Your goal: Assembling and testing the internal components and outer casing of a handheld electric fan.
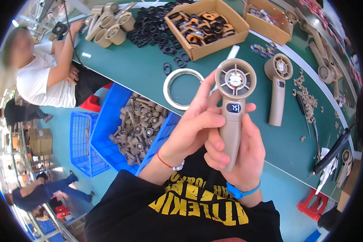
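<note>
A beige handheld fan [232, 133] is held upright in front of my chest, its round grille facing me. The small display on its neck is lit. My right hand [248, 149] wraps round the lower handle, with the thumb along its right side. My left hand [199, 117] is closed on the fan's left side, fingers at the neck and behind the head; some fingertips are hidden. A second beige fan [277, 105] lies on the green table to the right. Left of the held fan, a white tape roll [167, 94] rests flat near the table edge.
A blue crate [105, 139] full of fans stands beside the table at left. Farther back are black oval rings [149, 32], a cardboard box [201, 52] of orange-black parts and beige housings [115, 34]. Small parts [306, 97] and a black-handled tool [332, 151] lie right. A seated person [48, 76] is at left.
</note>
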`<act>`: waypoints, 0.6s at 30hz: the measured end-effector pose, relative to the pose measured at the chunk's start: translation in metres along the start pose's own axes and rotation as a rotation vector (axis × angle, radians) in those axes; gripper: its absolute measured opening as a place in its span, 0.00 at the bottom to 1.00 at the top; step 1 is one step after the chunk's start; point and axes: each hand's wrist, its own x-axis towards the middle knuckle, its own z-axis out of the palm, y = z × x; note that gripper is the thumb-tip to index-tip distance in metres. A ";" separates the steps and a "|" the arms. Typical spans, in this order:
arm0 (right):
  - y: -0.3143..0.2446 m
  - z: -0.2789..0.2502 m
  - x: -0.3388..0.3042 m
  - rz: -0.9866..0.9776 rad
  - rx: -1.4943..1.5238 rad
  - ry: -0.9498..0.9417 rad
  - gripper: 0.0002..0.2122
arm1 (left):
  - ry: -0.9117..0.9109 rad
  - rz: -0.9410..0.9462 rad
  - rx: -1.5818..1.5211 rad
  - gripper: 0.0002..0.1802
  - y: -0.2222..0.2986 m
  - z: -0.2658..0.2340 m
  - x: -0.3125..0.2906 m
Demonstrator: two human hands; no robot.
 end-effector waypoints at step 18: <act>0.012 0.002 0.004 -0.019 -0.021 0.022 0.19 | -0.007 0.093 0.043 0.46 0.007 -0.005 -0.011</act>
